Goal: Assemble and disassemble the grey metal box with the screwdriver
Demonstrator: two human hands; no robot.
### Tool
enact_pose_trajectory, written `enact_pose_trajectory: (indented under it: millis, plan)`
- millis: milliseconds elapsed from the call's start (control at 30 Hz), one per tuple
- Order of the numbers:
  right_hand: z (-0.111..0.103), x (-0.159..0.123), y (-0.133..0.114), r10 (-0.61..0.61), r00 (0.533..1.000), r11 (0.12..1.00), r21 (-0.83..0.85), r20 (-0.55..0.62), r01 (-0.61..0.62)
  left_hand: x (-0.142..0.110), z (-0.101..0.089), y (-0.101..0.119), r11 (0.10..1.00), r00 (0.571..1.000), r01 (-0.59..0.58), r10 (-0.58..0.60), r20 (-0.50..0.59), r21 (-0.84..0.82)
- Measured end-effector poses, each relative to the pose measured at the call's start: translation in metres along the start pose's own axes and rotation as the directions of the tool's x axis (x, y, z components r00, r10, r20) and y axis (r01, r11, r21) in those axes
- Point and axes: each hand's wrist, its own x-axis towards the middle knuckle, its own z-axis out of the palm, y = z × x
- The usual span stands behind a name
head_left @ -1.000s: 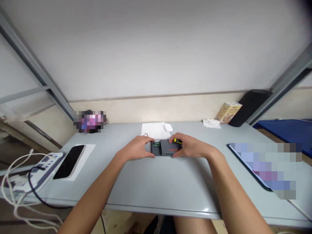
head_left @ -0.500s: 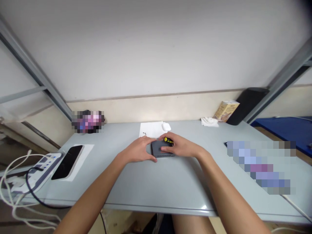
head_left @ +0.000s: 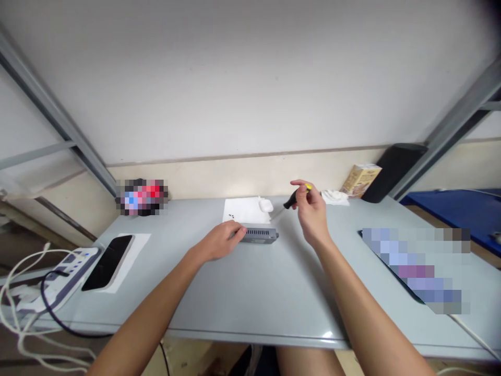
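A flat grey box with vent slots (head_left: 260, 236), which looks like a small electronics case, stands on the desk with a slotted side toward me. My left hand (head_left: 225, 239) grips its left end, thumb on the near side. In my right hand (head_left: 312, 209) is a screwdriver (head_left: 290, 201) with a black and yellow handle. Its shaft points down and left, the tip above the desk near the box's far right corner. Behind the box lies a white paper sheet (head_left: 242, 209), with several tiny black pieces, probably screws, on it.
A white earbud case (head_left: 266, 205) sits at the sheet's right edge. On the left are a phone (head_left: 109, 262) and a power strip (head_left: 58, 282) with cables. Tissue (head_left: 334, 197), a carton (head_left: 360, 180) and a black cylinder (head_left: 395, 172) stand at the back right. A blurred-out tablet-like item (head_left: 415, 271) lies right.
The box has been tipped so that a slotted side faces me. My right hand has left it and moved up and right, with the screwdriver now pointing down-left.
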Motion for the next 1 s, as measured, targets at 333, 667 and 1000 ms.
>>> enact_pose_trajectory:
  millis: [333, 667, 1000]
  plan:
    - [0.031, -0.009, 0.034, 0.205, 0.951, 0.962, 0.135, 0.230, -0.239, 0.009, 0.002, -0.020, 0.983, 0.960, 0.143, -0.165, -0.225, -0.113]
    - [0.037, -0.016, 0.041, 0.258, 0.927, 0.941, 0.147, 0.272, -0.305, 0.013, -0.001, -0.062, 0.964, 0.932, 0.126, -0.035, -0.362, 0.232]
    - [0.037, -0.014, 0.039, 0.295, 0.928, 0.910, 0.227, 0.228, -0.345, 0.013, 0.006, -0.056, 0.958, 0.950, 0.064, 0.028, -0.310, 0.280]
